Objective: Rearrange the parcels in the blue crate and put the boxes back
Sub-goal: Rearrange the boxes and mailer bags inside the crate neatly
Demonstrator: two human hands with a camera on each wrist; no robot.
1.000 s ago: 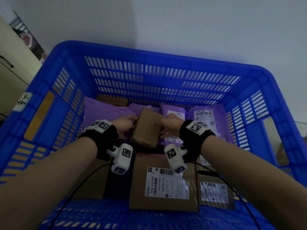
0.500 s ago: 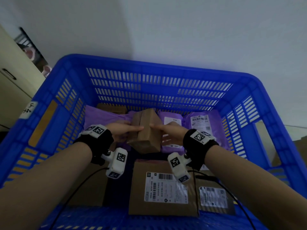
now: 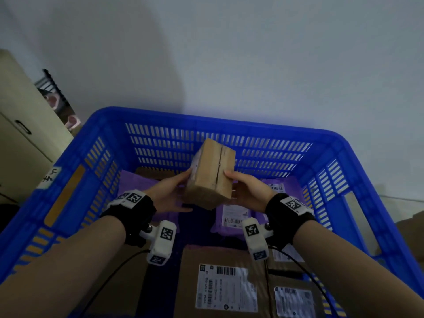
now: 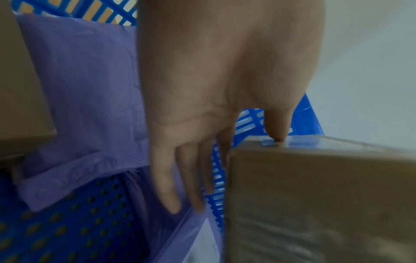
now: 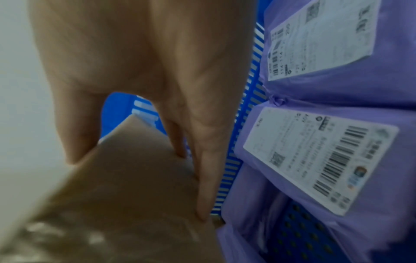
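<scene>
A small brown taped box [image 3: 210, 177] [image 4: 315, 195] [image 5: 126, 195] hangs tilted above the far half of the blue crate [image 3: 229, 125]. Both hands hold it between them. My left hand [image 3: 176, 191] [image 4: 202, 89] has its thumb on the box's upper edge and its fingers reaching down beside and under it. My right hand [image 3: 238, 187] [image 5: 146, 62] pinches the opposite side, thumb on one face and fingers on another. Purple mailer parcels [image 3: 231, 216] [image 5: 337, 89] [image 4: 90, 89] with white labels lie along the crate's far end below the box.
Two flat labelled cardboard boxes [image 3: 226, 288] [image 3: 293, 301] lie at the crate's near end, and another brown box [image 4: 20, 89] sits at the left. The perforated crate floor [image 4: 67, 231] shows between parcels. A beige cabinet [image 3: 18, 134] stands left of the crate, a pale wall behind.
The small brown box has come up from among the purple parcels and now stands higher, level with the crate's far wall. Both hands rose with it.
</scene>
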